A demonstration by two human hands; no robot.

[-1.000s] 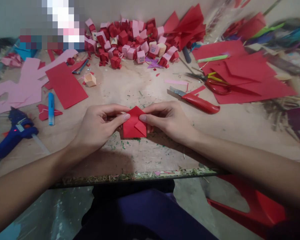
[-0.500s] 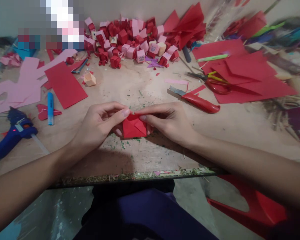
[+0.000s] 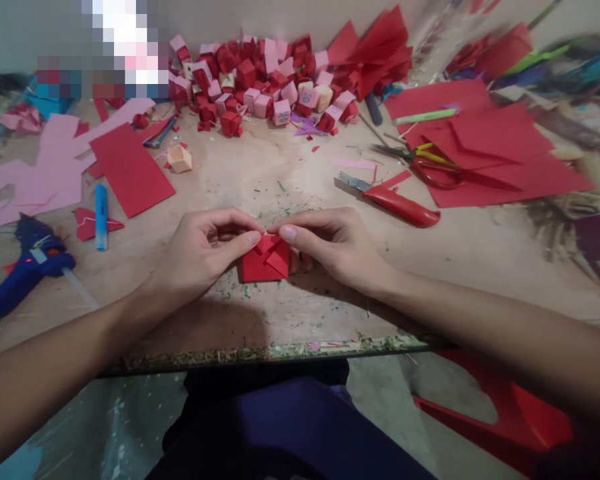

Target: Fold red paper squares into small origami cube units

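Observation:
A small folded piece of red paper (image 3: 265, 265) with crossing flaps is held low over the tabletop. My left hand (image 3: 213, 243) pinches its upper left corner between thumb and fingers. At the upper right corner, my right hand (image 3: 330, 243) grips it the same way, thumb on the near face. The fingertips behind the paper are partly hidden. Beyond my right hand lies a red-handled utility knife (image 3: 400, 202), and behind that a pair of scissors (image 3: 425, 160) rests against red paper sheets (image 3: 500, 140).
A pile of small red and pink paper cubes (image 3: 260, 83) fills the back. On the left are a blue glue gun (image 3: 30, 267), a blue marker (image 3: 101, 217), a red paper rectangle (image 3: 133, 170) and pink paper pieces (image 3: 55, 163). Green scraps dot the wooden tabletop (image 3: 220, 327).
Both hands have lowered the folded red paper slightly toward me and a little left. My fingertips have drawn closer together along its top edge. Everything else lies as before.

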